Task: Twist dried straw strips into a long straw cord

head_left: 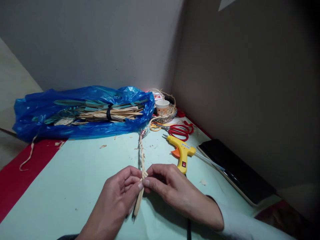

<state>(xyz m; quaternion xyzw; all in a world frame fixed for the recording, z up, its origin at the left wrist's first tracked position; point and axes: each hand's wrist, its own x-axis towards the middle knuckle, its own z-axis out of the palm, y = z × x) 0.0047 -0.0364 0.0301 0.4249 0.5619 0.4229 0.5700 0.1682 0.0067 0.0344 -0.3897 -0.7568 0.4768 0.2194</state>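
Note:
A thin braid of pale dried-leaf strips runs from the back of the table toward me. My left hand pinches it from the left between thumb and fingers. From the other side, my right hand grips the same spot, thumb and fingers closed, tips almost touching the left ones. Below the fingers a flat, unbraided strip end sticks out toward me. A yellow hot glue gun lies just beyond my right hand, a clear glue stick poking from its back.
Behind lies an open blue plastic bag with bundled dried leaves. Red-handled scissors, a paper cup and a coiled braid sit at the back. A black flat case rests along the right wall. Leaf scraps dot the table.

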